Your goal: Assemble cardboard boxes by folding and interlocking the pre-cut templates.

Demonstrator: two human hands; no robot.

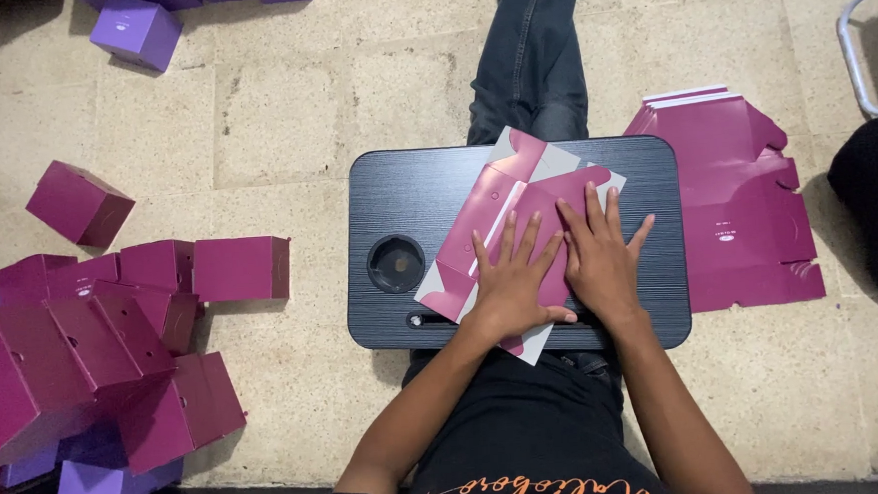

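Head view, person seated on a tiled floor (332, 112) with a black lap desk (386, 195) across the legs. Both hands press flat on a magenta flat carton blank (487, 209), grey on its inner side, lying diagonally on the desk top. Left hand (511, 288) is palm down, fingers spread, on the lower middle of the blank; nothing gripped, just pressing. Right hand (600, 254) is palm down just beside it, fingers splayed over the blank's right part, also holding nothing closed. The two hands touch or nearly touch at the index side. Blank's lower corner overhangs the desk's near edge. Round cup recess (396, 263) sits in the desk left of the blank.

Stack of unfolded magenta blanks (742, 201) lies on the floor right of the desk. Pile of assembled magenta boxes (113, 334) is well left, with a few purple boxes (135, 30) at top left and bottom left. Metal chair leg (854, 50) at the far right edge.
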